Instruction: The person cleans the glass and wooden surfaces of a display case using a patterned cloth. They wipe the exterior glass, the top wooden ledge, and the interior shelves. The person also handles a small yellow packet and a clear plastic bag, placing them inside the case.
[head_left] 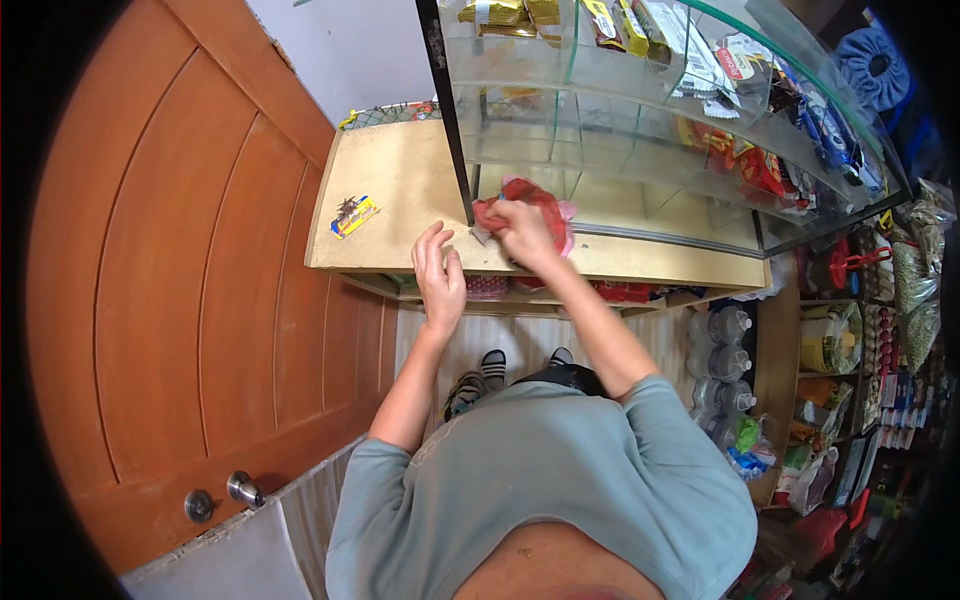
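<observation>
My right hand (pixel 524 230) is closed on a red cloth (pixel 546 205), pressing it against the wooden counter (pixel 375 165) by the lower corner of the glass display case (pixel 610 150). Pink edging shows at the cloth's right side. My left hand (pixel 440 275) rests at the counter's front edge, fingers loosely curved and apart, with nothing in it. Left of both hands lies a small yellow and blue packet (pixel 355 217) with a dark, spiky bit on top. A black upright post (pixel 447 110) of the case stands just beyond my hands.
Glass shelves above hold several snack packets (pixel 690 45). A metal sliding track (pixel 660 235) runs along the case's base. An orange wooden door (pixel 190 260) stands at left. Water bottles (pixel 720 345) and crowded shelves (pixel 830 390) line the right.
</observation>
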